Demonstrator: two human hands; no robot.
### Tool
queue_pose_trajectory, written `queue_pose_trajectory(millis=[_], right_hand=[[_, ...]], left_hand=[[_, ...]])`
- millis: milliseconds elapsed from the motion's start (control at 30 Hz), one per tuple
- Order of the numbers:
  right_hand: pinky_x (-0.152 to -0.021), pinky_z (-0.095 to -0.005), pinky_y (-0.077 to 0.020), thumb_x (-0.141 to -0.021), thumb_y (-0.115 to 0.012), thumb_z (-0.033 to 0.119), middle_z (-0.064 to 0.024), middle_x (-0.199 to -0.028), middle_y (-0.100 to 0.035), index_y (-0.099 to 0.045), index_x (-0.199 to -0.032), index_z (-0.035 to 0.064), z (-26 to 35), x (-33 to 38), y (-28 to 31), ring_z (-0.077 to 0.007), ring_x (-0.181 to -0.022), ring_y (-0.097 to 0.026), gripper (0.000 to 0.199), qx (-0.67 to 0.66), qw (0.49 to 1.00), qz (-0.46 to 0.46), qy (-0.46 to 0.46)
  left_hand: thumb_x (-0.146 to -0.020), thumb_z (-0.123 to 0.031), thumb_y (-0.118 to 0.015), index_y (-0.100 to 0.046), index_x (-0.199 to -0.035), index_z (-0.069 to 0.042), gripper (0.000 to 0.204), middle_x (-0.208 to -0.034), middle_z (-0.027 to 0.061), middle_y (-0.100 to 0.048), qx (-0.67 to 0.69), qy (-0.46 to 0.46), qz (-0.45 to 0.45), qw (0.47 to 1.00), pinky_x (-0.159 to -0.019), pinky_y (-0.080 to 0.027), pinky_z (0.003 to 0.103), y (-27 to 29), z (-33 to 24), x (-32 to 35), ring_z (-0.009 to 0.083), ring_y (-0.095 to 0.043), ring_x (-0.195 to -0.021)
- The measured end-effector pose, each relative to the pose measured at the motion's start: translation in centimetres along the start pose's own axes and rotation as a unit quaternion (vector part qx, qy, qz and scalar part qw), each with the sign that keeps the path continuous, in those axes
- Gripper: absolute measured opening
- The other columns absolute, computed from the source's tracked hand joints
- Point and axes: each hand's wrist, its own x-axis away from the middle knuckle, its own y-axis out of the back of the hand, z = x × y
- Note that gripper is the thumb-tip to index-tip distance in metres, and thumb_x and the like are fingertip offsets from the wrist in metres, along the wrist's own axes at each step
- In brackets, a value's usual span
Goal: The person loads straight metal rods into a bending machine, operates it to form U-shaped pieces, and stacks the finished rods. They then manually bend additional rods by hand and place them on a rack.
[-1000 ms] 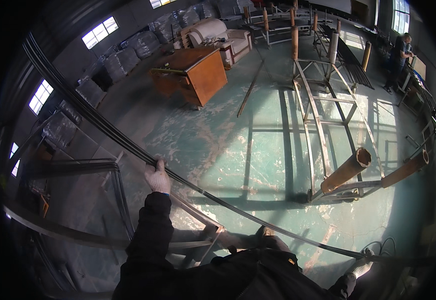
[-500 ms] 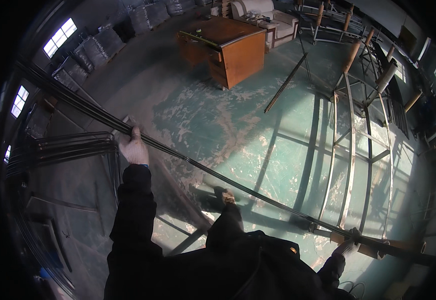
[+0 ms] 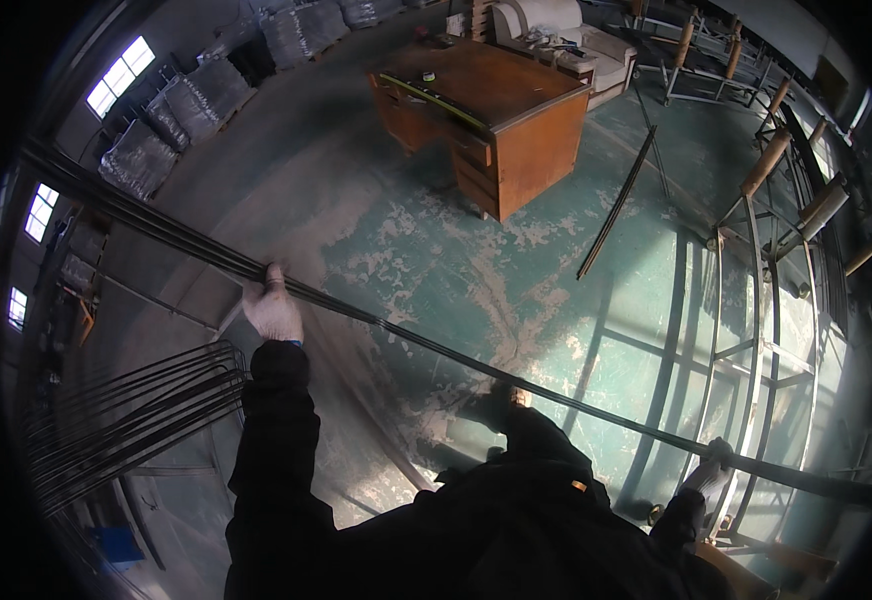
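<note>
Dark jacket (image 3: 446,535) with long sleeves (image 3: 274,430) and a small orange mark (image 3: 578,486); pale gloves (image 3: 274,316) on both hands (image 3: 708,474), left cuff (image 3: 297,343) edged blue.

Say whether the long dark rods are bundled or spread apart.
Bundled: between the gloved left hand and right hand, the long dark rods run close together as one narrow strip.

Rods (image 3: 436,347) across the front — desk (image 3: 541,155) beyond (armchair (image 3: 606,65) behind it), frame (image 3: 758,300) right.
</note>
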Motion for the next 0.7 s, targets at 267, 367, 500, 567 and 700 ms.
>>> queue_pose_trajectory(millis=[267, 367, 500, 567, 700], right_hand=[[-0.095, -0.0350, -0.0601, -0.120, -0.066, 0.024, -0.0092, -0.113, -0.079, -0.079, -0.123, -0.0032, -6.6, -1.2, -29.9, -0.0184, -0.103, -0.073, 0.031, 0.000, 1.000, 0.005, -0.005], [-0.098, -0.0347, -0.0615, -0.120, -0.065, 0.026, -0.0105, -0.117, -0.080, -0.078, -0.127, -0.0039, -7.3, -0.9, -40.7, -0.0197, -0.107, -0.075, 0.034, -0.014, 0.999, 0.003, -0.030], [-0.104, -0.0375, -0.0626, -0.120, -0.066, 0.029, -0.0147, -0.124, -0.082, -0.077, -0.137, -0.0043, -5.9, -0.8, -53.9, -0.0229, -0.112, -0.077, 0.038, 0.045, 0.998, 0.011, -0.035], [-0.103, -0.0355, -0.0619, -0.120, -0.067, 0.028, -0.0138, -0.121, -0.083, -0.079, -0.131, -0.0047, -5.6, -0.1, -60.6, -0.0214, -0.112, -0.077, 0.037, 0.031, 0.999, 0.022, -0.033], [-0.102, -0.0359, -0.0614, -0.119, -0.068, 0.027, -0.0112, -0.115, -0.081, -0.079, -0.125, -0.0045, -6.3, 2.8, -73.7, -0.0204, -0.107, -0.075, 0.034, 0.037, 0.998, 0.039, -0.020]], left_hand=[[-0.113, -0.018, -0.075, -0.071, -0.133, 0.010, 0.035, -0.121, 0.0158, -0.080, 0.054, 0.055, -0.026, 0.997, -0.101, -0.059, 0.040, -12.7, 12.7, -18.6, 0.0273, -0.075, -0.110], [-0.112, -0.019, -0.077, -0.071, -0.137, 0.010, 0.039, -0.123, 0.0164, -0.080, 0.011, 0.036, -0.022, 0.999, -0.101, -0.059, 0.040, -16.3, 15.4, -27.9, 0.0293, -0.076, -0.112], [-0.113, -0.016, -0.074, -0.073, -0.129, 0.005, 0.027, -0.115, 0.0113, -0.080, 0.035, 0.035, -0.023, 0.999, -0.099, -0.058, 0.038, -18.7, 18.9, -36.8, 0.0245, -0.075, -0.107], [-0.113, -0.014, -0.070, -0.072, -0.121, 0.003, 0.018, -0.109, 0.0083, -0.078, 0.024, 0.045, -0.025, 0.998, -0.097, -0.058, 0.037, -20.1, 20.8, -41.7, 0.0208, -0.075, -0.104], [-0.113, -0.011, -0.069, -0.071, -0.125, 0.004, 0.019, -0.111, 0.0092, -0.077, 0.050, 0.051, -0.039, 0.997, -0.100, -0.059, 0.037, -23.4, 27.5, -51.9, 0.0224, -0.075, -0.107]])
